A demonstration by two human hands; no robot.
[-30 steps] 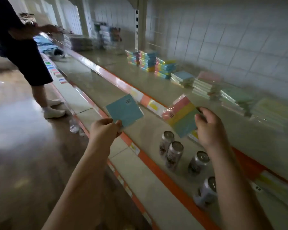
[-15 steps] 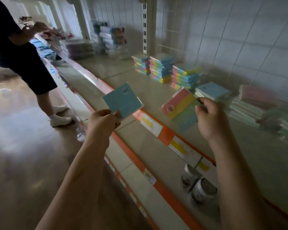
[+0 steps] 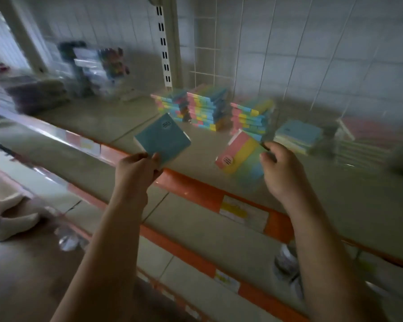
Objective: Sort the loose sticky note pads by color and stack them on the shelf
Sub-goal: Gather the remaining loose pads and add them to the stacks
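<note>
Item: blue pad (image 3: 162,138), pinched in my left hand (image 3: 135,169). Striped pad (image 3: 241,159), gripped in my right hand (image 3: 280,168), over the shelf (image 3: 130,126). Best placing, I judged: blue stack (image 3: 297,135) at 2 o'clock, striped stacks (image 3: 251,118) at 12; set square.

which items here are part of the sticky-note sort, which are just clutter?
Job:
- blue pad, left hand
- striped pad, right hand
- striped stacks
- blue-topped stack
- shelf

Clutter:
- cans
- wrapped packs
</note>
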